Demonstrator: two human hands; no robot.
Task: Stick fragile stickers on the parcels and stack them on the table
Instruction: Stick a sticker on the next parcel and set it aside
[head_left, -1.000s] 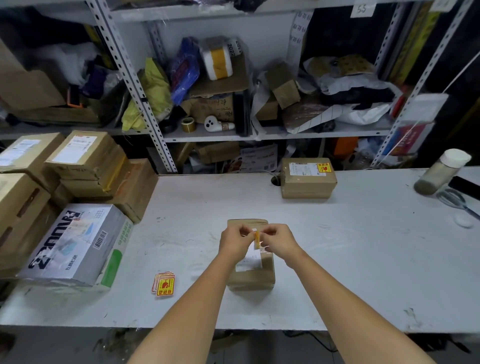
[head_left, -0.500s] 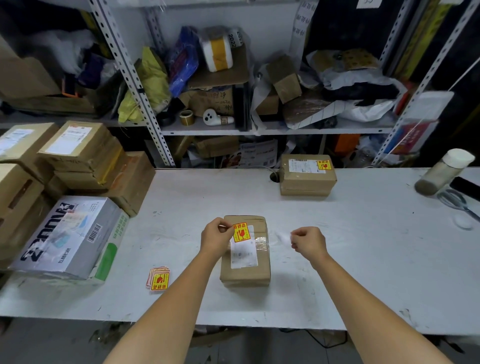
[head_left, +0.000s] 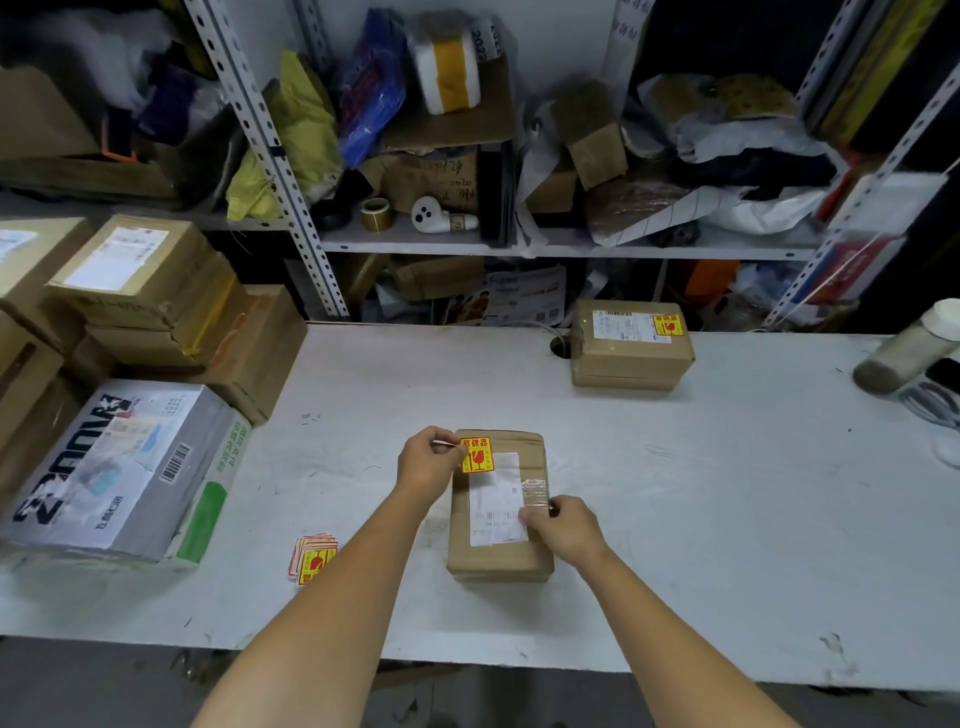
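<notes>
Brown cartons (head_left: 140, 275): they were stacked at the left edge of the tabletop (head_left: 727, 519), toward its far-left corner, with white labels facing up.
Grey box (head_left: 119, 467): it lay at the left edge, in front of the cartons, its printed top and barcode facing you.
Spare stickers (head_left: 313, 558): a small fanned pile lay flat near the front edge, between the grey box and your left forearm, apart from the near parcel.
Left hand (head_left: 428, 460): your thumb and fingers were closed on the fragile sticker, pinching it by its left edge.
Fragile sticker (head_left: 476, 455): yellow and red, it sat at the far-left corner of the near parcel's top, its lower right corner meeting the white label. Whether it was pressed flat cannot be told.
Near parcel (head_left: 498, 551): it lay flat at the middle of the tabletop, closer to the front edge, its long side running away from you.
White label (head_left: 496, 499): it ran down the middle of the near parcel's top, with clear tape at its right.
Right hand (head_left: 563, 525): you gripped the near parcel's right edge, thumb on the white label and fingers curled over the side.
Far parcel (head_left: 631, 358): it sat at the back edge, right of the middle, carrying its own label and a yellow sticker (head_left: 668, 325) at the top's far-right corner.
Bottle (head_left: 909, 348): white-capped and leaning, it was at the right edge, blurred.
</notes>
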